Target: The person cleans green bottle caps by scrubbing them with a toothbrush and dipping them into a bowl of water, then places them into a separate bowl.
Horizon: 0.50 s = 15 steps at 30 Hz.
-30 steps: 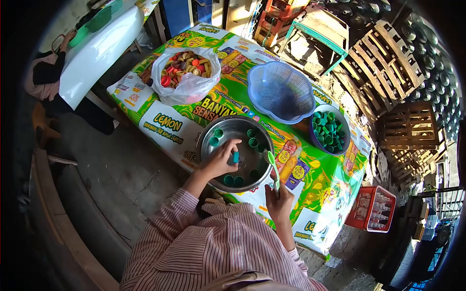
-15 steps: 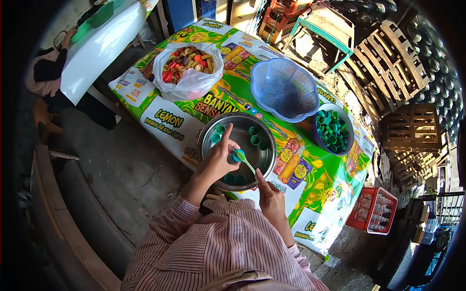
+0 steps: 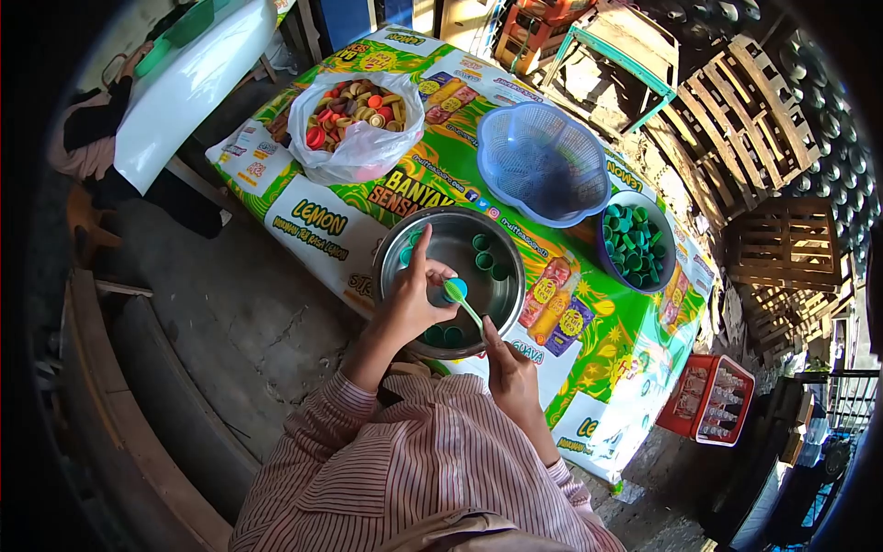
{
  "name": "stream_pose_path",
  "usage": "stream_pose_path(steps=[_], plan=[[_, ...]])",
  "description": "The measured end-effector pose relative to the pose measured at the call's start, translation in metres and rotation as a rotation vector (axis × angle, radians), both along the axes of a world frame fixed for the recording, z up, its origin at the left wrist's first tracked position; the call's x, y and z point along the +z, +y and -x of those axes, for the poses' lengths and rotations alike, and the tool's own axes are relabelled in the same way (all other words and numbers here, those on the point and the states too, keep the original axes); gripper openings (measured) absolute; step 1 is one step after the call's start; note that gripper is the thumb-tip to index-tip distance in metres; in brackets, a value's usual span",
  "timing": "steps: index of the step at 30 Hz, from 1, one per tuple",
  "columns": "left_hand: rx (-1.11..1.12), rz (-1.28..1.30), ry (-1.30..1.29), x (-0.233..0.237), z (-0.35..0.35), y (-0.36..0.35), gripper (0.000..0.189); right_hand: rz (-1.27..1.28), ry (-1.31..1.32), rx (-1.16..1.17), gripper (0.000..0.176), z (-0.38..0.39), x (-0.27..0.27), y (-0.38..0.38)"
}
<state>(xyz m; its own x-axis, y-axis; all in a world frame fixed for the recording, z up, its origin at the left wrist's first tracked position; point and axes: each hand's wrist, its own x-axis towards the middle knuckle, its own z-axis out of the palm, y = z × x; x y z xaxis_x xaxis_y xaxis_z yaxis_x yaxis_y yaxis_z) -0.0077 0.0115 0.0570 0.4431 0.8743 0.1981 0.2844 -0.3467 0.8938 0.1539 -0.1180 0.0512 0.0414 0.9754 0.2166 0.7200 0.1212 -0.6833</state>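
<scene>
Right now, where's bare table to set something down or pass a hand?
Free: green printed tablecloth right of the round steel bowl, nearer than the purple bowl of green caps; the strip between the white plastic bag of mixed caps and the steel bowl. Crowded: the blue plastic colander crowds both bowls.

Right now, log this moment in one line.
left hand: holds cap over bowl | right hand: holds brush, head at cap | bowl: more caps inside | table: bag, basket

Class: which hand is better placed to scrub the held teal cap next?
Right, likely: the right hand grips the green plastic toothbrush, its head at the teal plastic cap pinched by the left hand.
</scene>
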Motion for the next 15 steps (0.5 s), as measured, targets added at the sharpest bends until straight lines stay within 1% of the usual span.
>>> stream_pose_path(steps=[2, 4, 5, 7, 8, 10, 11, 12, 14, 15], plan=[[0.001, -0.001, -0.005, 0.0, 0.001, -0.002, 0.107, 0.044, 0.11, -0.189, 0.051, -0.003, -0.012, 0.001], [0.006, 0.058, -0.073, 0.001, 0.003, -0.003, 0.094, 0.02, 0.13, -0.145, 0.051, -0.002, -0.006, -0.002], [0.008, 0.055, -0.074, 0.0, 0.005, -0.001, 0.094, -0.004, 0.152, -0.102, 0.051, -0.001, -0.002, -0.004], [-0.106, 0.19, -0.105, -0.003, 0.007, 0.002, 0.067, -0.057, 0.159, -0.02, 0.051, 0.002, -0.004, -0.006], [-0.109, 0.188, -0.106, -0.005, 0.008, 0.002, 0.067, -0.059, 0.157, -0.022, 0.051, 0.002, -0.005, -0.005], [-0.192, 0.305, -0.181, -0.01, 0.007, 0.0, 0.041, 0.062, 0.299, -0.195, 0.049, 0.001, -0.006, -0.003], [-0.199, 0.374, -0.266, -0.015, 0.007, -0.002, 0.032, 0.048, 0.306, -0.213, 0.048, 0.0, -0.006, -0.003], [-0.201, 0.373, -0.264, -0.017, 0.008, -0.003, 0.032, 0.046, 0.308, -0.215, 0.048, 0.001, -0.001, -0.003], [-0.155, 0.485, -0.43, -0.019, 0.008, -0.006, 0.022, 0.08, 0.246, -0.052, 0.049, 0.002, 0.011, -0.005], [-0.159, 0.484, -0.43, -0.018, 0.007, -0.006, 0.022, 0.048, 0.249, -0.052, 0.049, 0.004, 0.008, -0.004]])
